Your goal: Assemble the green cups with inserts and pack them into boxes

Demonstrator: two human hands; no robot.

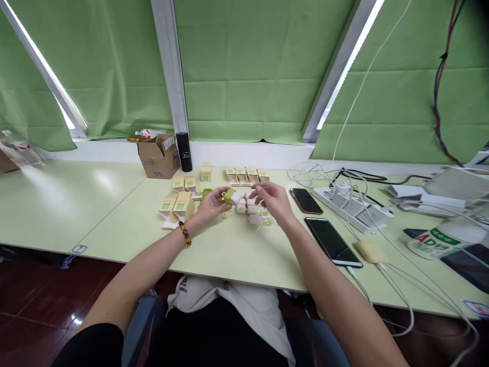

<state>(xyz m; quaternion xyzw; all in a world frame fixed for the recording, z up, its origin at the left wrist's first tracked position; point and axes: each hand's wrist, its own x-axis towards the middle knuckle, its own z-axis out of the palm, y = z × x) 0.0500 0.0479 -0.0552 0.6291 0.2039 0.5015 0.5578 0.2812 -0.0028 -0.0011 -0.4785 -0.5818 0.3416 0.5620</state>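
A: Largest first. What carries everything?

B: The pale green table (237, 255), with green blinds behind it. At its back edge I see one open cardboard box (158, 155) and one black cylinder flask (185, 151) just beside it, both pushed out of the working area, I judge.

A: And to the right?

B: One white power strip (353, 206) with several white cables, and two phones lying flat, the larger dark phone (332, 241) near the front edge and the bronze-rimmed phone (305, 200) behind it. Both lie just beside my right forearm.

A: The small cartons?

B: About nine tan-and-green cartons. Five are in a left cluster (179, 201) near my left wrist and four stand in a rear row (246, 175). The exact count is uncertain at this size.

A: Now the hands.

B: My left hand (210, 205) has its grip closed around a small green-capped white bottle (231, 196), held just above the table between the two hands. My right hand (269, 199) has its fingers pinched together beside the bottle's far end. Whether the fingers hold anything is too small to tell. About five more white bottles (248, 210) lie touching one another below the hands, within easy reach.
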